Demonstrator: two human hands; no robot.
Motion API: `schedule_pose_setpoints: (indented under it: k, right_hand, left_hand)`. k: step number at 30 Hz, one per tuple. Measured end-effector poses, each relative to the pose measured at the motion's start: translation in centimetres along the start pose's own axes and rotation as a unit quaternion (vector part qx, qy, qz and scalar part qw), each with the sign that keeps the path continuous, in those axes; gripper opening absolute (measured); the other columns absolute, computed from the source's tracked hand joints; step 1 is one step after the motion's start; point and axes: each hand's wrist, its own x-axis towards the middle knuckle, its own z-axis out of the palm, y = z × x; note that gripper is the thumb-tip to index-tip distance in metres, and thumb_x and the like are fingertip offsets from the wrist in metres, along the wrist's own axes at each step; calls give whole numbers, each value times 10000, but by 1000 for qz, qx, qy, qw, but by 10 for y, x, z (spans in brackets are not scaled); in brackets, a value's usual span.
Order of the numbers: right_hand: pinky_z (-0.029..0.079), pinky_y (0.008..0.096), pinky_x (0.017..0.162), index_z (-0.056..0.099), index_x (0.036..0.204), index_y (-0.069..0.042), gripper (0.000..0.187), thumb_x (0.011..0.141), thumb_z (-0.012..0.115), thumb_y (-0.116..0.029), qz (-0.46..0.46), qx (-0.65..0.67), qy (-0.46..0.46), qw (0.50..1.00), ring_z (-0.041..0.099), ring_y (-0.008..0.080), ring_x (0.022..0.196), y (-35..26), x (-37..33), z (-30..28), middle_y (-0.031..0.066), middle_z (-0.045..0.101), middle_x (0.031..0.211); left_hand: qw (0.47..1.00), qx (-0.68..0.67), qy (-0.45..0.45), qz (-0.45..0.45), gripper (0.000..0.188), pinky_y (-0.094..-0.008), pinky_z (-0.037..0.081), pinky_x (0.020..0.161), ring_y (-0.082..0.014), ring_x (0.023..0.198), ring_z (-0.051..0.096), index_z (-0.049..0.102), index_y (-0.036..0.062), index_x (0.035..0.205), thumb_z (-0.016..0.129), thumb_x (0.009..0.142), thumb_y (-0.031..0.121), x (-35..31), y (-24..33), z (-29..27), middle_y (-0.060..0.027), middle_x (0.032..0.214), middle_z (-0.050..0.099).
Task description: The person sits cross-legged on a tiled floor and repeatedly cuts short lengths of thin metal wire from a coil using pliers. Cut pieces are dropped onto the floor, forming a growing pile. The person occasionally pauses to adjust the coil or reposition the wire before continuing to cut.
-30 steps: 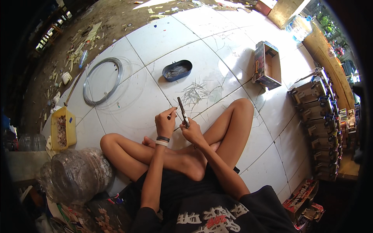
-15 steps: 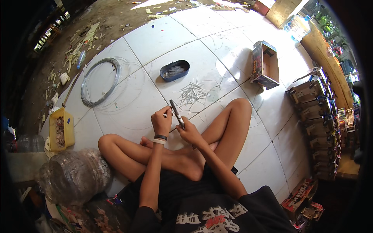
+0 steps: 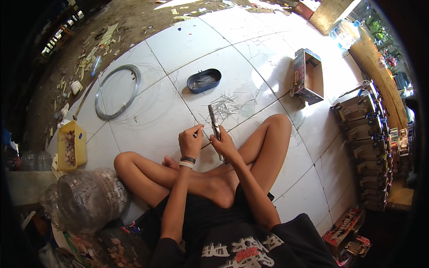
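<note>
My right hand (image 3: 225, 145) is wrapped around a pair of pliers (image 3: 212, 117), its dark narrow jaws pointing up and away from me. My left hand (image 3: 191, 140) is beside it, fingers pinched together; whatever they hold is too small to make out. Just beyond both hands, a loose pile of short cut wires (image 3: 225, 106) lies on the white tiles. Behind the pile sits a dark blue oval tub (image 3: 203, 89) with more thin wire pieces inside. A coil of silver wire (image 3: 102, 110) lies to the left, with loose loops spreading from it.
At far left stands a yellow container (image 3: 80, 149) of small scraps, near a large clear plastic bottle (image 3: 91, 201). An open wooden box (image 3: 316, 81) stands at the right. Stacked wooden toy trucks (image 3: 364, 143) line the right side. Litter covers the dirt ground beyond the tiles.
The pliers have turned more upright and their jaws have moved right, away from my left hand. My hands are slightly further apart. The view has shifted a little.
</note>
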Motion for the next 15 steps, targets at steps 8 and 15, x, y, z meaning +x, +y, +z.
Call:
schedule_pose_setpoints:
  k: [8, 15]
  right_hand:
    - [503, 468, 716, 538, 1151, 5, 287, 954, 650, -171, -13, -34, -47, 998, 653, 387, 770, -5, -18, 3, 242, 664, 837]
    - [519, 487, 753, 557, 1041, 11, 252, 951, 663, -199, 56, 0, -41, 998, 677, 437, 821, 1, -18, 7, 256, 693, 868]
  left_hand:
    - [1000, -12, 10, -6, 172, -402, 544, 656, -332, 667, 714, 796, 69, 1020, 682, 952, 177, -2, -8, 1, -158, 723, 715]
    - [1000, -20, 14, 6, 171, -396, 547, 666, -324, 675, 719, 797, 68, 1030, 684, 949, 167, -2, -5, 0, -152, 719, 718]
